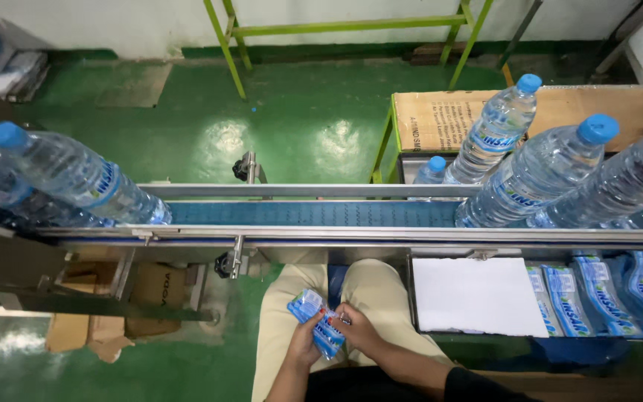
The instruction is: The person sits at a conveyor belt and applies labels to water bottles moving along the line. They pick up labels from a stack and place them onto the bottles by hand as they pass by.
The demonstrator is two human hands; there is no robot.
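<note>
Green floor shows on both sides of the lap, where the left hand [305, 344] and right hand [356, 330] pinch a small stack of blue labels [318, 321] (fingers closed on it). Just above runs the conveyor [314, 214], its steel edge close, with water bottles [537, 175] up to the right.

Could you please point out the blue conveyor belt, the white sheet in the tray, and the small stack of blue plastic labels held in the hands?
Blue conveyor belt [314, 214], head view, bare middle stretch.
White sheet [478, 295], head view, centre.
Stack of blue plastic labels [318, 321], head view, upper exposed part.
</note>
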